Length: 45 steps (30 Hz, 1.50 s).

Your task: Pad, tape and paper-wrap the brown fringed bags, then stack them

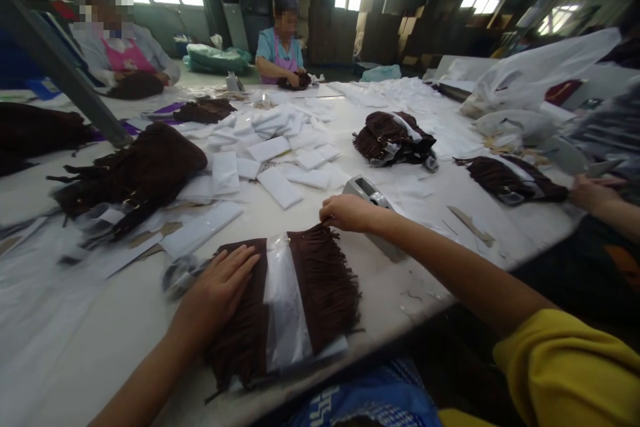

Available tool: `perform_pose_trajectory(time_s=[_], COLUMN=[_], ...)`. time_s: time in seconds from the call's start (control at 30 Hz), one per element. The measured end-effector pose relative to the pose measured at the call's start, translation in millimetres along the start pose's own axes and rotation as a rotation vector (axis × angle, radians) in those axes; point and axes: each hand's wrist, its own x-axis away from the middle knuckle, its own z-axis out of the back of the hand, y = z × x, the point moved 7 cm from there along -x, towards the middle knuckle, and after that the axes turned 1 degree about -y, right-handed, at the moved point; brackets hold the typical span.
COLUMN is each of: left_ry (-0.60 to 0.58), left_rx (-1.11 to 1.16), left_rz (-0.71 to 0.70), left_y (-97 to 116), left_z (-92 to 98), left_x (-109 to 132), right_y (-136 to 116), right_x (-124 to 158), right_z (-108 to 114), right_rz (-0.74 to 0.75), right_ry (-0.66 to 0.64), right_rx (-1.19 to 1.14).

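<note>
A dark brown fringed bag (320,283) lies flat on the white table (100,320) in front of me, with a band of clear plastic wrap (285,307) across its middle. My left hand (220,290) rests flat on the bag's left half, fingers stretched out. My right hand (345,212) is curled at the bag's upper right edge, fingers pinched on the fringe top. Just behind that hand sits a grey tape dispenser (373,203).
Several white folded packets (280,147) are scattered mid-table. More brown fringed bags lie at left (135,173), centre (393,137) and right (505,180). Another person's hand (593,192) reaches in at right. Two people work at the far side (280,47).
</note>
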Motion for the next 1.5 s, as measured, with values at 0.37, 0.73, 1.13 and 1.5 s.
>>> perform_pose_trajectory(time_s=[0.37,0.73,1.13,1.5], left_ry=[-0.082,-0.262,-0.282,-0.101], left_rx=[0.146,0.106,0.271,0.236], left_rz=[-0.055,-0.014,-0.115,-0.042], left_y=[9,-50,36,36], left_z=[15.3,29.2,43.6,68.3], left_x=[-17,50,34,57], right_y=[-76,-4,-94,-103], right_x=[42,97,101,138], right_z=[-18,-60,-45,-34], right_rz=[0.532,0.196,0.539,0.514], right_ry=[0.276,0.090,0.220,0.430], right_rx=[-0.248,-0.059,-0.332,-0.311])
